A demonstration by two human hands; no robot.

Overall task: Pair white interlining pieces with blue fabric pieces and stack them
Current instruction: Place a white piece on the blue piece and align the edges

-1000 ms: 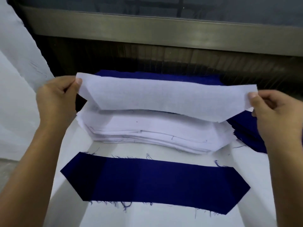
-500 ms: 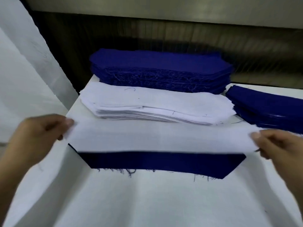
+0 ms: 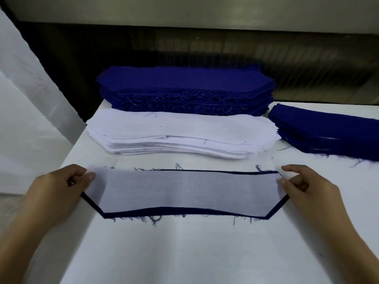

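Left hand (image 3: pixel 55 193) pinches interlining (image 3: pixel 184 189) at left end, right hand (image 3: pixel 309 193) at right end. Interlining lies on blue piece (image 3: pixel 184 211), blue border showing, on table (image 3: pixel 184 253). Thin, limp, light; hold by ends. Possibly blue pinched too.

Thin white interlining (image 3: pixel 188 189): matt cloth, semi-sheer, blue showing through. Blue piece (image 3: pixel 184 211) beneath: matt woven cloth, edges frayed, loose threads. Table (image 3: pixel 184 253): smooth, matt white. Blue stack (image 3: pixel 184 87) at table's far edge: sides rough, thready.
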